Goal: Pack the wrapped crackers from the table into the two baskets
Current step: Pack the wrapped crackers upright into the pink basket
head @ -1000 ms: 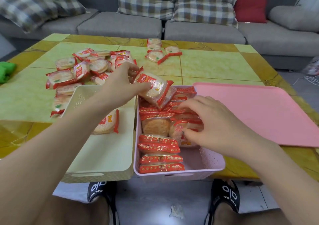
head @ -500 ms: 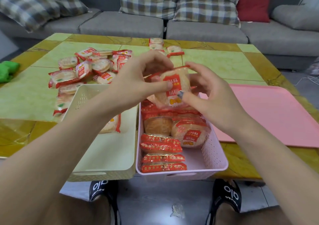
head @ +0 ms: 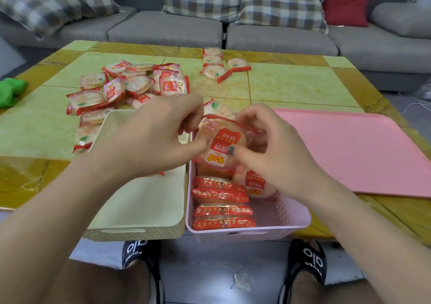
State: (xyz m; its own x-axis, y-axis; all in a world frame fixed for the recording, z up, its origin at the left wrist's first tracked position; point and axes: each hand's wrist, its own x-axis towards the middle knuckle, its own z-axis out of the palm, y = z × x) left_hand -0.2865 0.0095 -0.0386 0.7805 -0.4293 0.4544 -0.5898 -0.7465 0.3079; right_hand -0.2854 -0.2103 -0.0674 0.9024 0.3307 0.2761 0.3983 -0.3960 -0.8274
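Observation:
Both hands hold one wrapped cracker pack (head: 220,148) with a red label, upright over the far end of the pink basket (head: 296,219). My left hand (head: 161,135) pinches its left edge and my right hand (head: 268,145) pinches its right side. Several packs (head: 221,202) stand in a row inside the pink basket. The cream basket (head: 140,210) stands to its left; my left arm hides most of its far end. A pile of loose packs (head: 121,89) lies on the table behind the cream basket. A smaller group of packs (head: 217,67) lies near the table's far edge.
A pink lid or tray (head: 349,149) lies flat to the right of the pink basket. A green cloth (head: 10,91) sits at the table's left edge. A grey sofa (head: 163,28) with checked cushions runs behind the table. My feet in black slippers (head: 140,254) are below the table edge.
The left hand brought a pack from the pile side; the right hand rose out of the pink basket to meet it. Both hands have since lowered the pack toward the pink basket.

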